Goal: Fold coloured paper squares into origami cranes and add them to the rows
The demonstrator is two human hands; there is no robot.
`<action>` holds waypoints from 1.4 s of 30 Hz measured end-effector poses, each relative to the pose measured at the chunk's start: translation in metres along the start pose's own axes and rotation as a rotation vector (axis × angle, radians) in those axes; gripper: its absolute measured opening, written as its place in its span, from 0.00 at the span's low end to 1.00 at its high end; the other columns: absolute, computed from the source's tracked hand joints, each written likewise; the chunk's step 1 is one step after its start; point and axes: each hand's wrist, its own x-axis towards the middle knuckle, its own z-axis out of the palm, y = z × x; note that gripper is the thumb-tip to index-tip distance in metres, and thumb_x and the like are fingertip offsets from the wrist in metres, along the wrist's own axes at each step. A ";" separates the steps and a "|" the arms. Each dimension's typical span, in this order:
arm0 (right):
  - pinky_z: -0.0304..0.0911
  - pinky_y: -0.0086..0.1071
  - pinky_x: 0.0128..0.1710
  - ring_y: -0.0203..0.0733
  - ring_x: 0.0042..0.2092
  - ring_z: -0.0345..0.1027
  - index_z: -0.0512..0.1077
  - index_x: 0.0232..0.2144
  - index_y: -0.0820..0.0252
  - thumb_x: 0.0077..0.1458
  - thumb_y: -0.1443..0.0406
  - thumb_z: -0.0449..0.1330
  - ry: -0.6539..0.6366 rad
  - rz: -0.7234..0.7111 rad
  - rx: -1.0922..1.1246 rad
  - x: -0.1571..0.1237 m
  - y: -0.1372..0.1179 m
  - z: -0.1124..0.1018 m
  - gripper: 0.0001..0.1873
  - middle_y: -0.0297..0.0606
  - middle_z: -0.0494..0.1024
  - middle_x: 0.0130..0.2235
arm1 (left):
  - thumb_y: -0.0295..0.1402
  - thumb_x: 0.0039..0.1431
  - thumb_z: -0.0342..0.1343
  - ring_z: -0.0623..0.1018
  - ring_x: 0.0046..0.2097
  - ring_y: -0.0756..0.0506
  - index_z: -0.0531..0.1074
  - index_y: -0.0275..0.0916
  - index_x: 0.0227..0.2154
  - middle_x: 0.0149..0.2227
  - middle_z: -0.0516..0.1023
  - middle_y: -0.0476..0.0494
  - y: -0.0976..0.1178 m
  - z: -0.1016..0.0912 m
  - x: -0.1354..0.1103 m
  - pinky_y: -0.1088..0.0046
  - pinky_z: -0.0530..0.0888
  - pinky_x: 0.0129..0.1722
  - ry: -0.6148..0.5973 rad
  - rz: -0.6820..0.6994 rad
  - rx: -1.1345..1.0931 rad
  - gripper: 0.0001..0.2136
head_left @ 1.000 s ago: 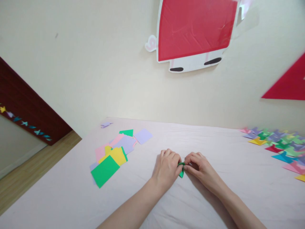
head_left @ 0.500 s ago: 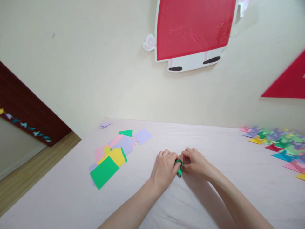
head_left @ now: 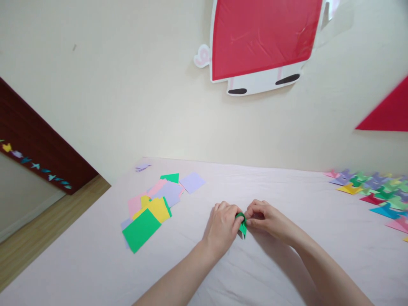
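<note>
A small folded green paper piece sits between my two hands on the pale pink tabletop. My left hand is curled, its fingers pinching the left side of the green piece. From the right, my right hand pinches the same piece with closed fingers. Most of the paper is hidden by my fingers; only a pointed green tip shows below them.
A loose pile of flat coloured paper squares lies to the left, a large green square nearest me. Several folded paper shapes are spread at the far right. A lilac scrap lies near the wall. The wall bears red decorations.
Both hands have stayed together on the green piece, shifting their fingers slightly over it. The view has swung a little.
</note>
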 end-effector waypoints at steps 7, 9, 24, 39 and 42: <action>0.58 0.36 0.39 0.44 0.36 0.65 0.73 0.21 0.56 0.43 0.68 0.60 0.082 0.058 -0.103 0.007 0.004 0.013 0.03 0.35 0.73 0.28 | 0.27 0.66 0.50 0.72 0.42 0.45 0.71 0.41 0.35 0.36 0.76 0.50 -0.004 -0.002 0.002 0.67 0.65 0.44 -0.019 0.002 -0.055 0.06; 0.58 0.36 0.38 0.44 0.35 0.64 0.72 0.21 0.57 0.43 0.68 0.59 0.102 0.063 -0.116 0.008 0.005 0.016 0.03 0.35 0.72 0.28 | 0.27 0.66 0.48 0.72 0.42 0.45 0.71 0.42 0.35 0.36 0.76 0.50 -0.003 -0.004 0.002 0.67 0.65 0.44 -0.020 0.001 -0.068 0.07; 0.54 0.38 0.41 0.44 0.38 0.63 0.69 0.24 0.56 0.51 0.66 0.61 0.181 -0.036 -0.125 -0.008 0.008 0.027 0.06 0.34 0.74 0.32 | 0.26 0.62 0.53 0.71 0.40 0.46 0.68 0.41 0.30 0.33 0.74 0.51 0.003 -0.007 0.003 0.69 0.64 0.40 0.000 0.004 -0.099 0.05; 0.58 0.35 0.35 0.43 0.33 0.62 0.62 0.25 0.55 0.58 0.62 0.54 0.436 -0.099 0.071 -0.012 0.002 0.031 0.10 0.34 0.68 0.28 | 0.29 0.58 0.56 0.71 0.50 0.42 0.63 0.41 0.50 0.45 0.75 0.45 0.014 -0.001 -0.002 0.61 0.66 0.52 0.064 -0.239 -0.248 0.17; 0.57 0.36 0.35 0.43 0.33 0.61 0.61 0.24 0.55 0.56 0.65 0.54 0.434 -0.146 -0.043 -0.013 -0.003 0.032 0.09 0.34 0.67 0.27 | 0.26 0.58 0.53 0.71 0.51 0.42 0.62 0.42 0.51 0.49 0.74 0.44 0.017 0.004 -0.005 0.62 0.66 0.53 0.052 -0.233 -0.220 0.18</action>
